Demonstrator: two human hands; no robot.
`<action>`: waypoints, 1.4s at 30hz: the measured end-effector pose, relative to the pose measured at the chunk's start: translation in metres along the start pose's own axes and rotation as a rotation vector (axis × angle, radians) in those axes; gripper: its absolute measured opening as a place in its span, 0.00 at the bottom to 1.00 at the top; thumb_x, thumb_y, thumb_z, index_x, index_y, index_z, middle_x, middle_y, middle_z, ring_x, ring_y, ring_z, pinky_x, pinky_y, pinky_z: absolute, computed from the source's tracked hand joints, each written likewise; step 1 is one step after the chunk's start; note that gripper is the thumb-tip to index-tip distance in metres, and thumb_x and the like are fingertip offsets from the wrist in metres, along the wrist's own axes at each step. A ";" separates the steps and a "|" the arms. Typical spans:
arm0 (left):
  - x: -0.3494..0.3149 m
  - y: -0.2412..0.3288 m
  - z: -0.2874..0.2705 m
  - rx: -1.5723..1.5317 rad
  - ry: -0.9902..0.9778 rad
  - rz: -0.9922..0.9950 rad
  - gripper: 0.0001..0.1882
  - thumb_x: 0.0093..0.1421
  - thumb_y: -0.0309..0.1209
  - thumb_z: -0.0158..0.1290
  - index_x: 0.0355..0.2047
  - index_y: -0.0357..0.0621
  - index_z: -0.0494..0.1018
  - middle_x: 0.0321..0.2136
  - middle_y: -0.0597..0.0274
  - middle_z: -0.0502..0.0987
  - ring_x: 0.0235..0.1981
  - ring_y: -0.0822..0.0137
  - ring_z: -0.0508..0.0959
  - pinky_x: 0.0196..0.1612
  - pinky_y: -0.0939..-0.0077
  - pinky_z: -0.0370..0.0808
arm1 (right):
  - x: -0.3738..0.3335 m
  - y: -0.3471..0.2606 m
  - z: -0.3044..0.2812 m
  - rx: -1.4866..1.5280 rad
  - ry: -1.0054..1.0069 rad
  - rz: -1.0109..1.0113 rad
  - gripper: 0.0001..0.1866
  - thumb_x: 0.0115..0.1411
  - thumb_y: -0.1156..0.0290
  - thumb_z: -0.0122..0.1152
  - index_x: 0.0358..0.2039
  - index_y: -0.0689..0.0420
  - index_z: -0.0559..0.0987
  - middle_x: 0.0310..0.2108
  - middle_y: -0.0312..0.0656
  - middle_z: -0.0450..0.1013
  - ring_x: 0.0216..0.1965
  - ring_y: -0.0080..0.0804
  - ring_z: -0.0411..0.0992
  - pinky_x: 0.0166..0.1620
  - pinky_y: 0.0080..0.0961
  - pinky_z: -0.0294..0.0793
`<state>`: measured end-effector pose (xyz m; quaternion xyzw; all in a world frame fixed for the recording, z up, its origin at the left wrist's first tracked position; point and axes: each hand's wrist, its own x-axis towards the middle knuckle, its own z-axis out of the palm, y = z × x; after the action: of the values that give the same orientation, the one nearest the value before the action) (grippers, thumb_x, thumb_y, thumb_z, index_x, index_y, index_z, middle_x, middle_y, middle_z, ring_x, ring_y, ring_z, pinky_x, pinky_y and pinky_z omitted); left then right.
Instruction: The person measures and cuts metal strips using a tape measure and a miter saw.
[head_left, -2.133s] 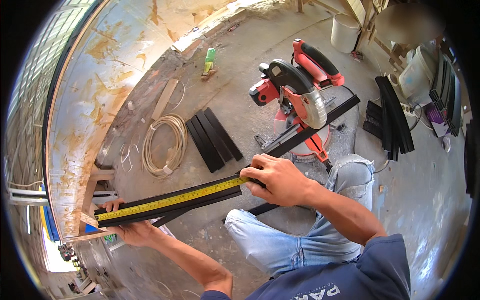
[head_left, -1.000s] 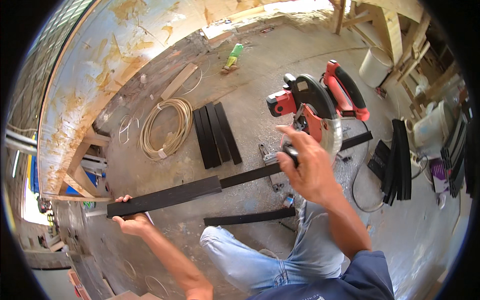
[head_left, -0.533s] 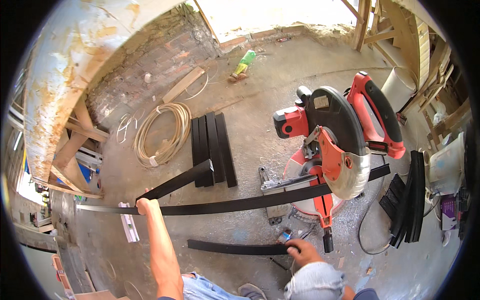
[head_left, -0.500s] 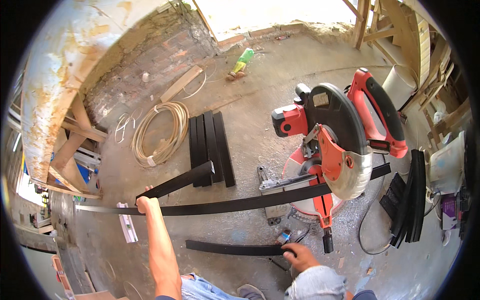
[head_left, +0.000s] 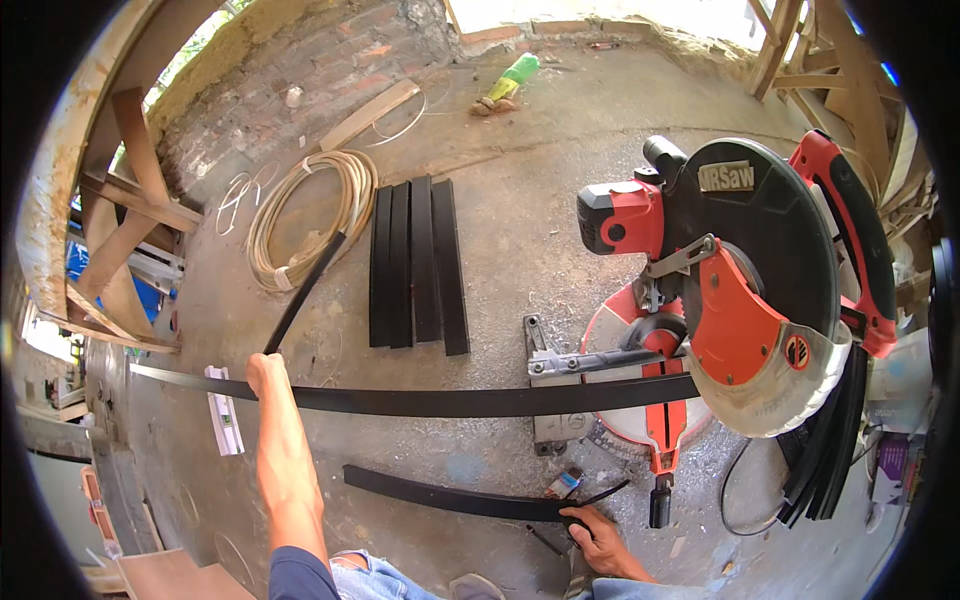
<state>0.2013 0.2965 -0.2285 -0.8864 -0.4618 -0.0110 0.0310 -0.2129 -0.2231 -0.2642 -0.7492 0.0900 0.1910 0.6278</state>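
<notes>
In my left hand (head_left: pixel 267 372), fingers closed, is a short black bar (head_left: pixel 305 298) that tilts up and away, its far end over the coil of hose. Under my left wrist a long black bar (head_left: pixel 480 402) runs right across the bed of a red and black miter saw (head_left: pixel 770 270). Its right end is hidden behind the blade guard. Near me, my right hand (head_left: pixel 600 545) is closed round the right end of another black bar (head_left: pixel 440 495) low over the floor. Several cut black bars (head_left: pixel 420 265) lie side by side beyond the long bar.
A coil of beige hose (head_left: pixel 262 225) and a wooden plank (head_left: pixel 372 115) lie toward the brick wall. A small spirit level (head_left: pixel 225 415) sits under the long bar's left part. More black strips (head_left: pixel 825 460) and a cable are right of the saw; a green bottle (head_left: pixel 510 80) lies far back.
The short bar in my left hand has swung from pointing right to pointing up and away, off the cut bars. The view has shifted, so the saw appears larger and farther right.
</notes>
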 end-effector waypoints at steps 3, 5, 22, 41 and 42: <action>0.003 0.014 0.007 -0.002 -0.035 -0.034 0.16 0.58 0.40 0.59 0.35 0.39 0.84 0.35 0.46 0.84 0.40 0.49 0.85 0.43 0.56 0.82 | 0.002 -0.003 0.003 -0.062 -0.028 -0.004 0.18 0.67 0.66 0.54 0.55 0.57 0.76 0.43 0.51 0.73 0.45 0.48 0.73 0.50 0.35 0.72; 0.023 0.009 0.016 -0.167 -0.047 -0.124 0.15 0.57 0.38 0.59 0.36 0.41 0.84 0.36 0.47 0.84 0.39 0.49 0.85 0.43 0.56 0.83 | 0.004 -0.004 0.005 -0.089 -0.061 -0.005 0.18 0.67 0.66 0.53 0.55 0.57 0.76 0.43 0.50 0.73 0.45 0.47 0.73 0.50 0.35 0.72; 0.002 0.088 0.031 -0.849 0.059 -0.323 0.18 0.55 0.36 0.59 0.37 0.30 0.78 0.42 0.40 0.80 0.45 0.42 0.78 0.54 0.55 0.73 | -0.004 -0.005 -0.001 -0.108 -0.067 -0.069 0.19 0.65 0.68 0.57 0.55 0.58 0.75 0.45 0.51 0.73 0.46 0.49 0.73 0.51 0.36 0.72; 0.165 0.045 0.160 0.129 -0.101 0.653 0.47 0.64 0.58 0.52 0.74 0.51 0.43 0.73 0.49 0.48 0.72 0.45 0.52 0.68 0.42 0.55 | -0.128 0.052 -0.028 -0.613 0.612 -0.047 0.20 0.59 0.70 0.61 0.51 0.59 0.73 0.42 0.53 0.74 0.41 0.55 0.75 0.44 0.41 0.76; 0.176 0.039 0.161 0.092 -0.042 0.672 0.44 0.65 0.57 0.51 0.72 0.48 0.49 0.69 0.47 0.56 0.68 0.45 0.59 0.65 0.45 0.60 | -0.132 0.052 -0.028 -0.603 0.647 -0.024 0.19 0.59 0.69 0.61 0.51 0.60 0.73 0.41 0.53 0.74 0.41 0.55 0.75 0.44 0.41 0.76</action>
<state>0.3328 0.4282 -0.3821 -0.9867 -0.1442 0.0389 0.0636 -0.3478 -0.2744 -0.2546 -0.9210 0.2134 -0.0432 0.3229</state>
